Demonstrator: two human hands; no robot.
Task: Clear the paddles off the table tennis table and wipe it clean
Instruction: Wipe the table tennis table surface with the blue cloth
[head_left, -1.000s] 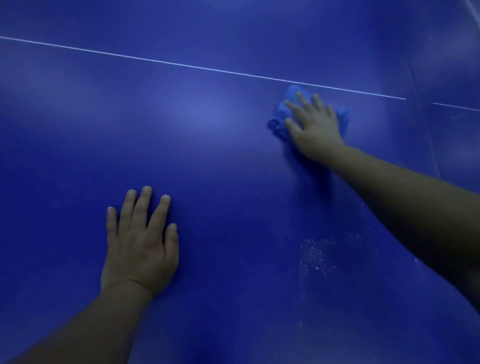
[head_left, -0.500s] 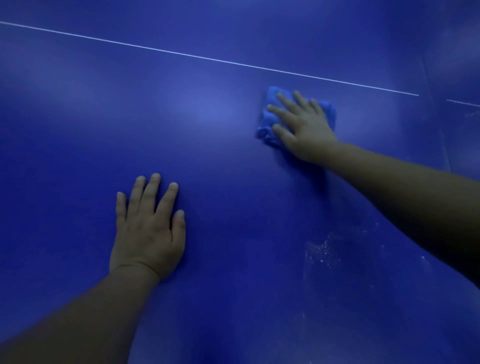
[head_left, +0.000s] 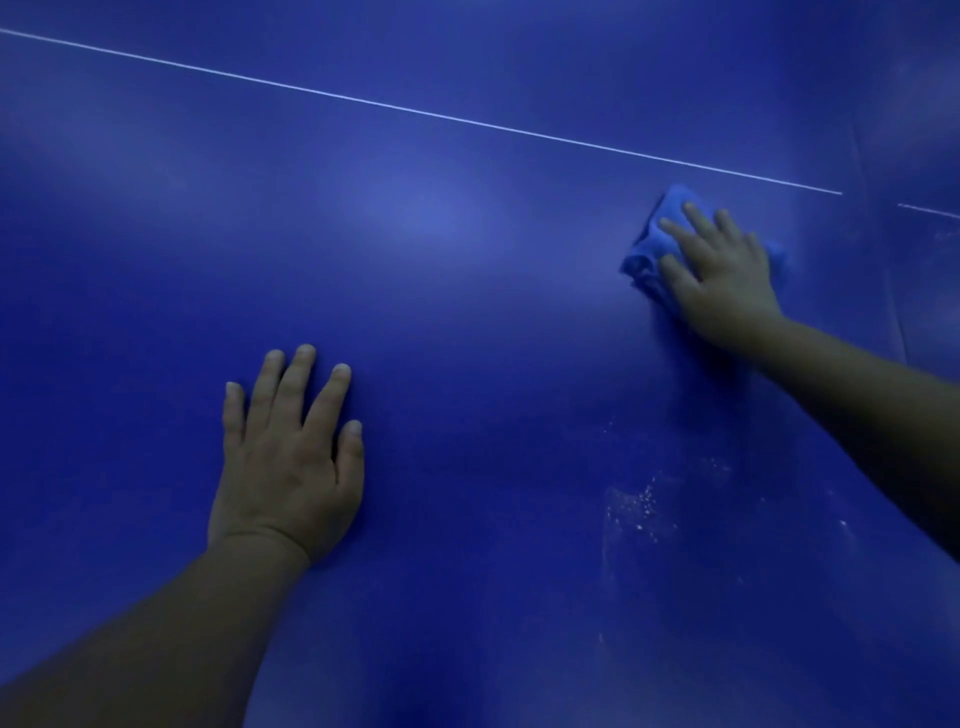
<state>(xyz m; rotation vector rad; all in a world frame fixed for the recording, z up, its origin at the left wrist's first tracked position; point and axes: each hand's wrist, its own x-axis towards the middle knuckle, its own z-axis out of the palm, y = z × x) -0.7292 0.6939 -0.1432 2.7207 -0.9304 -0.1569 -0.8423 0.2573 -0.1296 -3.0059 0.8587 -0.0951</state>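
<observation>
Dim, heavily blue light here; a soft pale sheen on the table (head_left: 415, 218), a faint shadow under the right hand (head_left: 722, 280), and everything slightly soft

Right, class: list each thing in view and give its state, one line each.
Blue table tennis table: no paddles in view.
Left hand: open, flat on the table.
Right hand: open, pressing the crumpled blue cloth.
Cloth: bunched, pinned against the table.
White specks: unwiped, beside the right forearm.

Blue table tennis table (head_left: 467, 291), thin white line (head_left: 415, 110), crumpled blue cloth (head_left: 652, 249), scattered white specks (head_left: 640, 506)
</observation>
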